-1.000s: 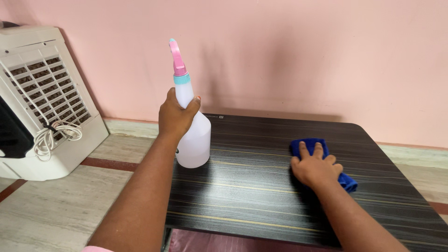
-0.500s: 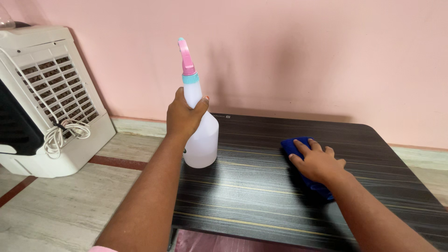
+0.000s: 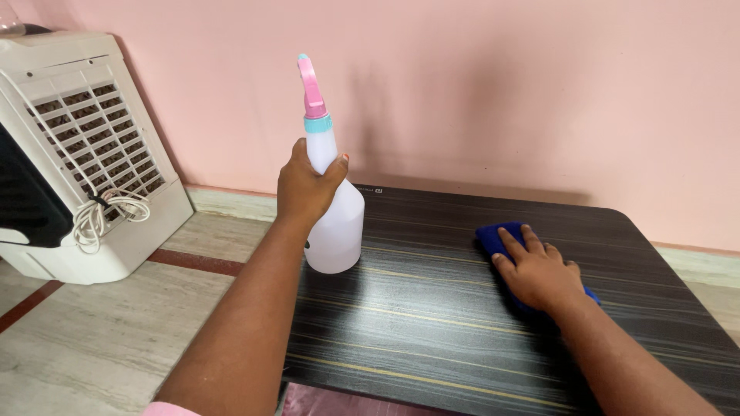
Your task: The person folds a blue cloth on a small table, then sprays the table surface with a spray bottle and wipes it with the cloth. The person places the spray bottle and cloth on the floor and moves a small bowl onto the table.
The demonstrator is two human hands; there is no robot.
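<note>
1. Left hand (image 3: 307,187): grip wrapped tight round the neck of the spray bottle (image 3: 333,216), thumb on the right side, fingers hidden behind.
2. Spray bottle: white and translucent, with a pink trigger head and teal collar; upright, base resting on the far left corner of the counter (image 3: 432,323).
3. Right hand (image 3: 539,271): palm down, fingers spread flat, pressing on the blue cloth (image 3: 493,234); no closed grip, more a flat hold.
4. Blue cloth: on the right part of the counter, well apart from the bottle, mostly covered by the hand, one edge showing at the far side.
5. Step in hand, by judgement: wiping the dark striped counter, bottle parked.
6. Left of the counter, on the floor (image 3: 100,331): white air cooler (image 3: 77,139) with a coiled cord, against the pink wall (image 3: 501,92).
</note>
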